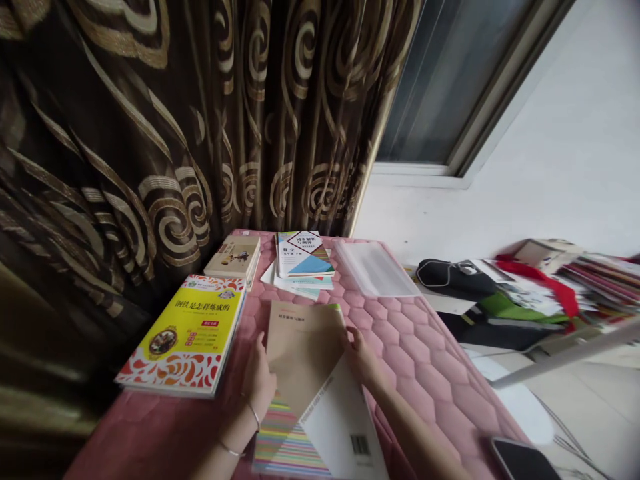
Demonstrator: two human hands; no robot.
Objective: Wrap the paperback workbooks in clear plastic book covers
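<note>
Our tan-and-white book (305, 347) is the landmark here, lying between our two hands. The largest thing we see is a brown patterned curtain (280, 120), hanging beyond the book and to its left. A white wall (565, 147) stands beyond it to the right, with a dark window (440, 73) set in it. Under and around the book spreads the worktop (415, 347), covered in pink quilted hexagons. Well to the right of the book, beside the worktop, sits a cluttered heap (543, 283) with red, green and black pieces.

The yellow book (195, 320), its cover edged in red and white, lies left of our landmark. Our left hand (259, 373) is against the book's left edge; we cannot tell how its fingers close there, as the underside is hidden. Our right hand (363, 357) has its fingers curled on the upper right edge, gripping the book.

Beyond the book to the right is a clear plastic folder (377, 269); directly beyond it, a workbook (303, 255) on loose booklets (305, 285); beyond it to the left, a small beige book (234, 257). A dark device (523, 460) lies to its near right. Smallest, two thin bangles (255, 412) circle our left wrist, just beside the book.
</note>
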